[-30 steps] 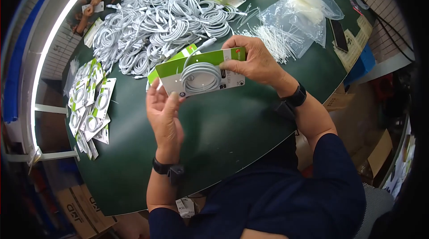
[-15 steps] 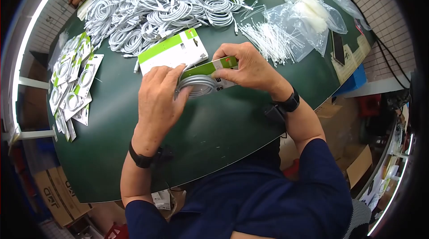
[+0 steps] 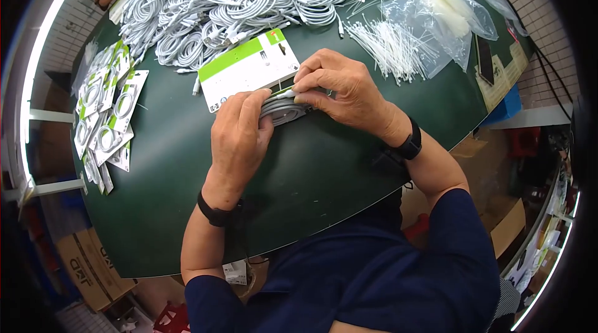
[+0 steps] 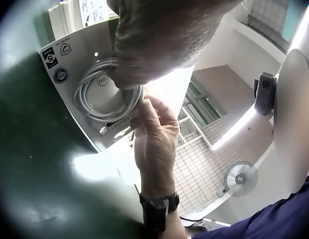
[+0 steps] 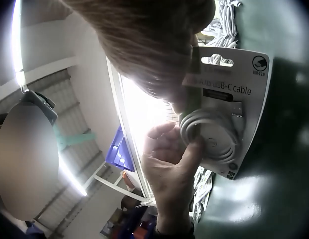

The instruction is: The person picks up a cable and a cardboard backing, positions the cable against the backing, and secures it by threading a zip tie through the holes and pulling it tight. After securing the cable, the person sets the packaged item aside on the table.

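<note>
Both hands hold one stiff white-and-green backing card [image 4: 69, 64] low over the matte dark green surface [image 3: 324, 171]. The left hand [image 3: 240, 137] curls its fingers on the smooth coiled white cable [image 4: 102, 97] seated on the card, while the right hand [image 3: 339, 87] pinches the card's top edge. A few finished carded cables [image 3: 109, 115] lie near a big tangled heap of loose cables [image 3: 230, 3], so most of the work looks undone.

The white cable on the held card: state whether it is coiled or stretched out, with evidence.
Coiled. The white cable lies in several round turns against the white printed card, in both wrist views.
</note>
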`<state>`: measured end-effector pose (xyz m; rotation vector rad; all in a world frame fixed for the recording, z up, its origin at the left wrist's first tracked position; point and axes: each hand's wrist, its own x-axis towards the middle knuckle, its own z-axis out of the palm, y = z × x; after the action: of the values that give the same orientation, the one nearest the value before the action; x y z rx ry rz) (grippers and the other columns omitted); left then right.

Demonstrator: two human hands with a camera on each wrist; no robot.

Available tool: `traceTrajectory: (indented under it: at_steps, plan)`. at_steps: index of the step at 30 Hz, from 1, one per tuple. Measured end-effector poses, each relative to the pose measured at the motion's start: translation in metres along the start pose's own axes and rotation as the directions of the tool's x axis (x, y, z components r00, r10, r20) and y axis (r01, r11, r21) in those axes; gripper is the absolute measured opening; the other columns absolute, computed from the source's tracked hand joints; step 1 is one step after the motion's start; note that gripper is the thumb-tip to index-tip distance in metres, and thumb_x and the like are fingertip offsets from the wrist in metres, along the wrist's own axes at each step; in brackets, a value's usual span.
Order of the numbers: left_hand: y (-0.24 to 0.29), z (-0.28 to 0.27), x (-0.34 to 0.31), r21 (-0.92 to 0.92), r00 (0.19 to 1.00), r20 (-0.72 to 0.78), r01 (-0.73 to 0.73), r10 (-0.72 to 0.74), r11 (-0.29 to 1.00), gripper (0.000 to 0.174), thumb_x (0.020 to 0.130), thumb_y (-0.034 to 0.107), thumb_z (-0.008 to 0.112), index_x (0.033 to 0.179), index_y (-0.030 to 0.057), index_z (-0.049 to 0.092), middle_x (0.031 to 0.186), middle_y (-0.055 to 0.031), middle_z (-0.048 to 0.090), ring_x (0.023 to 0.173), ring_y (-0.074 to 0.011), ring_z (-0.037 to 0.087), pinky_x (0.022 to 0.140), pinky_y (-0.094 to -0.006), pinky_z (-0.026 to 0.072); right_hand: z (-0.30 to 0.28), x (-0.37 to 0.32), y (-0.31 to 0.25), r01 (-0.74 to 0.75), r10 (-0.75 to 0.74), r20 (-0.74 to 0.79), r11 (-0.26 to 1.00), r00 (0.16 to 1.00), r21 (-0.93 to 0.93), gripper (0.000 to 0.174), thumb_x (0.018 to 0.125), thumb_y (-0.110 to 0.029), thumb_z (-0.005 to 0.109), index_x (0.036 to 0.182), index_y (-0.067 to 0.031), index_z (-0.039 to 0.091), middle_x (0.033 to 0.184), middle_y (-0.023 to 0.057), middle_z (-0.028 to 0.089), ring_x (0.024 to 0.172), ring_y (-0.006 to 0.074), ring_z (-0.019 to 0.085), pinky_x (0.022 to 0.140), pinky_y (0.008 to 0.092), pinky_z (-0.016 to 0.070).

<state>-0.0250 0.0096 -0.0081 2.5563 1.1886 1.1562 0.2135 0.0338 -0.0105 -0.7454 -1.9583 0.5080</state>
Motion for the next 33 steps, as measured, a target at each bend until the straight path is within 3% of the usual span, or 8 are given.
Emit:
traceTrajectory:
  at_steps: [8, 16, 33]
  plan:
    - [-0.0057, 0.0028, -0.0063, -0.012, 0.988, -0.095, -0.122, 0.120, 0.992, 0.037, 0.072, -0.009, 0.079, 0.107, 0.0009, 0.070, 0.104, -0.0121, 0.071, 0.090, -0.0295, 0.070, 0.079, -0.0384, 0.0575, 0.0031, -0.0026, 0.0008, 0.010, -0.010, -0.004, 0.999, 1.000, -0.032, 0.021, 0.080, 0.002, 0.083, 0.098, -0.0059, 0.075, 0.100, 0.0063, 0.068, 0.088, 0.0207, 0.068, 0.074, 0.0308, 0.0572]
    - [-0.0076, 0.0046, -0.0045, 0.087, 0.973, -0.083, -0.206, 0.213, 0.975, 0.028, 0.074, -0.006, 0.080, 0.100, 0.0002, 0.071, 0.100, -0.0118, 0.070, 0.085, -0.0277, 0.071, 0.073, -0.0364, 0.0585, 0.0037, -0.0040, 0.0011, 0.061, -0.061, 0.000, 0.995, 0.998, -0.078, 0.022, 0.078, 0.003, 0.083, 0.097, -0.0052, 0.074, 0.100, 0.0064, 0.068, 0.087, 0.0215, 0.067, 0.073, 0.0315, 0.0568]
    - [-0.0016, 0.0024, 0.0004, 0.055, 0.984, -0.070, -0.161, 0.165, 0.985, 0.023, 0.077, -0.004, 0.078, 0.096, 0.0011, 0.068, 0.096, -0.0107, 0.068, 0.080, -0.0270, 0.070, 0.069, -0.0362, 0.0574, 0.0053, -0.0039, 0.0017, 0.082, -0.086, -0.033, 0.991, 0.996, -0.104, 0.025, 0.075, 0.002, 0.085, 0.096, -0.0060, 0.074, 0.098, 0.0070, 0.069, 0.088, 0.0244, 0.066, 0.073, 0.0354, 0.0548]
